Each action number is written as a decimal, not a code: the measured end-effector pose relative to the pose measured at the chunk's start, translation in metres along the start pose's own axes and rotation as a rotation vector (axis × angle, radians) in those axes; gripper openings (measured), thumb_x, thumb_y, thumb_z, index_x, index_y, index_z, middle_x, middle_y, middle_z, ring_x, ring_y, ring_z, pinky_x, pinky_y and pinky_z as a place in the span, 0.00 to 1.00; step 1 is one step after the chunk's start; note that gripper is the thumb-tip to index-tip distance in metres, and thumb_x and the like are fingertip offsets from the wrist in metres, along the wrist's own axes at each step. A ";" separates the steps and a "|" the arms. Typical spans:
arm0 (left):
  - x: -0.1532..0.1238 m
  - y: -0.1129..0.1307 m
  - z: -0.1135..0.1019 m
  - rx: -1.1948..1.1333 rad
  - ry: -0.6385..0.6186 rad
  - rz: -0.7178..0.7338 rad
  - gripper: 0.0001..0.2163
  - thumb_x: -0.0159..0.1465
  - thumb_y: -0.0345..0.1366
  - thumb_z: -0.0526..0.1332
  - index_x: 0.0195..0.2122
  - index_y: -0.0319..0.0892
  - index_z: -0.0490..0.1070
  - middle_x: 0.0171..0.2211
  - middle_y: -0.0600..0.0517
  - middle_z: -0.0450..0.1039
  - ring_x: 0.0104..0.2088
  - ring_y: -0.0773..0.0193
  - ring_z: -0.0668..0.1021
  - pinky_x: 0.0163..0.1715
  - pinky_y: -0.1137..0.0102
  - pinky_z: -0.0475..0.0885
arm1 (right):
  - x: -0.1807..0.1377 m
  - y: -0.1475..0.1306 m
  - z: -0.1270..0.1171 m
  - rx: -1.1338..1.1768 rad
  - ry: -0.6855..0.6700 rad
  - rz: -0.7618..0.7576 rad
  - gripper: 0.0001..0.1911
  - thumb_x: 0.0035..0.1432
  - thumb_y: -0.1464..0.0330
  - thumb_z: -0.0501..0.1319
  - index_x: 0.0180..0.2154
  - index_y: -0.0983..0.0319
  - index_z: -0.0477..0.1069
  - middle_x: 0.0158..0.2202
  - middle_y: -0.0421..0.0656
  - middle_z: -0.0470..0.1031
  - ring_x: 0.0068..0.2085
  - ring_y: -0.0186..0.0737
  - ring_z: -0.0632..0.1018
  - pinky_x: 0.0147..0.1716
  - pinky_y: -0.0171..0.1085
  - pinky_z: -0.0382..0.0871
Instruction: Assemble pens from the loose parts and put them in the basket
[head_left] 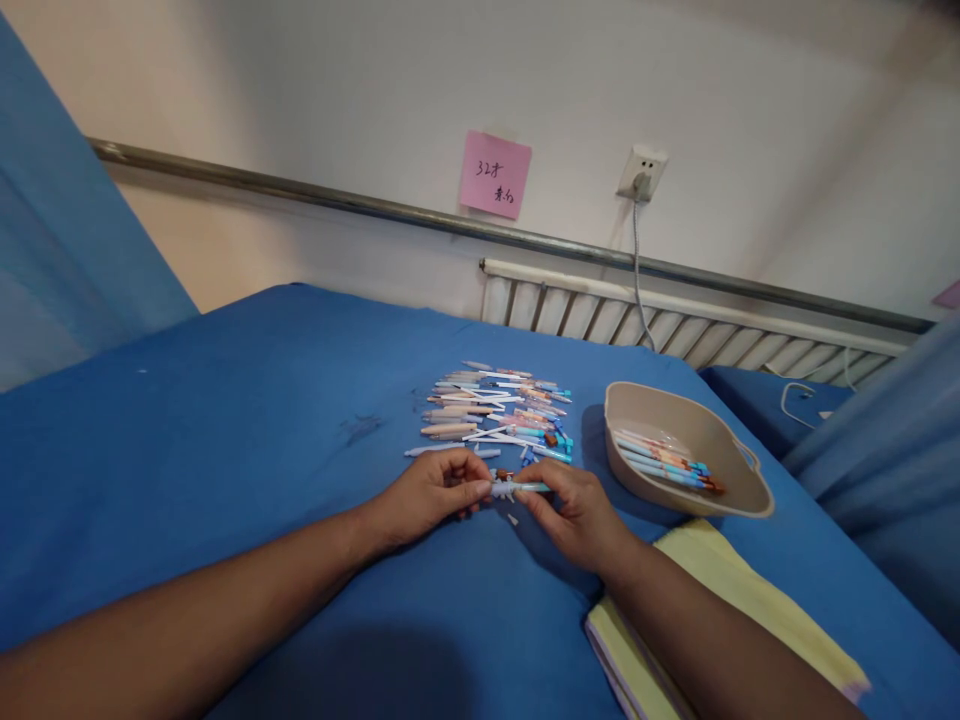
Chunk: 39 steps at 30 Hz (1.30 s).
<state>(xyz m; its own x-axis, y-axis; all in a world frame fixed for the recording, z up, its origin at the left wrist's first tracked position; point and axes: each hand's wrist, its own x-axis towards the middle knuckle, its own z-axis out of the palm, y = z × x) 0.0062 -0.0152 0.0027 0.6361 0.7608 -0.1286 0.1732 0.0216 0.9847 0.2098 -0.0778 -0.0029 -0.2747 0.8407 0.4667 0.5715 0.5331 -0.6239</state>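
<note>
Between my two hands is a pen (504, 489), pale lavender on the left and light teal on the right, held level just above the blue cloth. My left hand (442, 485) pinches its left end between thumb and fingers. On the other side, the fingertips of my right hand (574, 512) are closed round the teal part. Behind the hands lie loose pen parts (461, 412), with slim white tubes among beige, pink and blue barrels. Small blue and brown pieces (551, 440) sit at their right edge. A tiny white piece (513, 519) lies below the pen.
To the right stands a beige basin (739, 480) with several pens (660, 462) in it. A folded yellow cloth (720, 570) lies under my right forearm. The blue sheet (225, 420) reaches the wall, where a radiator (577, 310) and a plugged-in cable (637, 260) are.
</note>
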 end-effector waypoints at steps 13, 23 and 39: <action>-0.004 0.001 -0.001 0.044 -0.118 0.046 0.11 0.58 0.42 0.61 0.35 0.39 0.71 0.28 0.54 0.71 0.28 0.68 0.71 0.30 0.73 0.66 | -0.001 -0.004 -0.001 0.189 0.085 0.124 0.19 0.57 0.65 0.58 0.50 0.60 0.62 0.41 0.45 0.73 0.37 0.37 0.75 0.38 0.36 0.68; 0.010 0.002 -0.016 -0.326 0.240 0.045 0.08 0.58 0.36 0.59 0.37 0.41 0.66 0.30 0.55 0.68 0.24 0.71 0.68 0.24 0.75 0.65 | 0.007 0.039 0.001 0.363 0.414 0.399 0.12 0.56 0.61 0.57 0.38 0.61 0.68 0.31 0.42 0.73 0.27 0.34 0.72 0.27 0.33 0.67; 0.008 -0.001 -0.015 -0.149 0.171 0.034 0.14 0.63 0.45 0.53 0.36 0.38 0.68 0.25 0.54 0.65 0.19 0.73 0.63 0.16 0.77 0.57 | 0.001 0.042 0.000 -0.229 -0.033 0.350 0.06 0.52 0.70 0.61 0.35 0.60 0.69 0.33 0.42 0.72 0.32 0.37 0.72 0.33 0.35 0.63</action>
<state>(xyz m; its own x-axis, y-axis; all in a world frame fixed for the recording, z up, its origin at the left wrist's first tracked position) -0.0004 0.0007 0.0024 0.5012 0.8611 -0.0856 0.0324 0.0802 0.9963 0.2340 -0.0544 -0.0285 -0.0556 0.9720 0.2284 0.7908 0.1825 -0.5842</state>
